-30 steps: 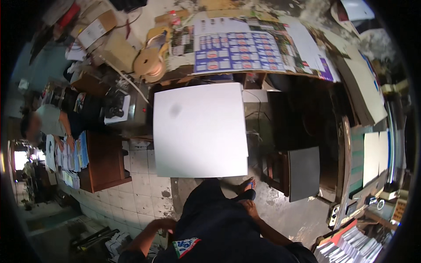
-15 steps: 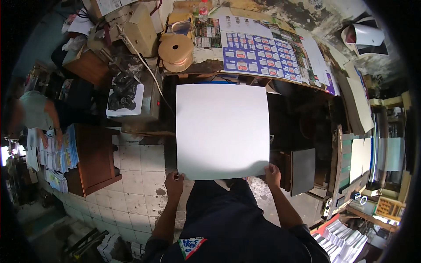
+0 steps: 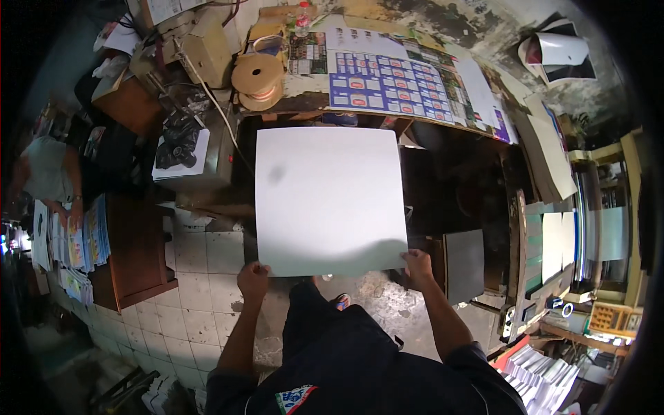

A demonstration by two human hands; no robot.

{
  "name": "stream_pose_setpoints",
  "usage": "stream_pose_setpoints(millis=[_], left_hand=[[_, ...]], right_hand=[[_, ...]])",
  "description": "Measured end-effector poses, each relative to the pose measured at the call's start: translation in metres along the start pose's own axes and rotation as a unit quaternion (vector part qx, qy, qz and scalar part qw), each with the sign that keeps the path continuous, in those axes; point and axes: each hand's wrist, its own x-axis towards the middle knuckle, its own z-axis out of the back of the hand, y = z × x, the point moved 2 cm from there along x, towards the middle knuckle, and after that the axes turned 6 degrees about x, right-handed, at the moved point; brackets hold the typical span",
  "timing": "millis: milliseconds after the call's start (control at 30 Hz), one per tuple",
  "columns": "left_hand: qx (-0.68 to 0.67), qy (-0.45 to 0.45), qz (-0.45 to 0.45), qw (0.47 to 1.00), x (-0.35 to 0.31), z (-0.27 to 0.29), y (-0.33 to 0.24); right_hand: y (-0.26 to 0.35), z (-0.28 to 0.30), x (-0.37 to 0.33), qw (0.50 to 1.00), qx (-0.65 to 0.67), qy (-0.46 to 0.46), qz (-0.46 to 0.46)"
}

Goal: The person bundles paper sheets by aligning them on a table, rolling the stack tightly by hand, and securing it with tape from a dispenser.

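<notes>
A large white sheet (image 3: 330, 197) spreads out in front of me, roughly square, with a shadow along its near edge and a small grey smudge toward its upper left. My left hand (image 3: 253, 280) pinches the near left corner, fingers closed over the edge. At the near right corner my right hand (image 3: 417, 268) grips the same sheet between thumb and fingers. Both forearms reach forward from the lower edge. The sheet hides part of the dark space under the workbench behind it.
Beyond the sheet runs a workbench covered with blue printed sheets (image 3: 387, 86), a wooden spool (image 3: 257, 75) and a plastic bottle (image 3: 302, 19). A metal cabinet carries a black bag (image 3: 178, 144). At far left, a person (image 3: 52, 169) handles stacked papers on a brown desk (image 3: 138, 249). A machine (image 3: 553, 249) stands right.
The bench, spool and cabinet have shifted left in view, and a foot now shows below the sheet. Both hands keep hold of the sheet's near corners.
</notes>
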Motion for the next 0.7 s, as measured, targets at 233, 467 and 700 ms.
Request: stream_pose_setpoints(millis=[233,467,700], left_hand=[[0.152,-0.106,-0.391,0.902,-0.063,-0.011,-0.100],[0.206,-0.238,-0.536,0.784,-0.067,-0.020,-0.125],[0.189,-0.268,-0.562,0.759,-0.055,0.036,-0.183]], right_hand=[[-0.023,0.021,0.004,0.958,0.226,0.136,0.108],[0.048,0.026,-0.051,0.986,0.058,-0.022,0.155],[0.133,-0.033,-0.128,0.745,-0.246,-0.141,0.604]])
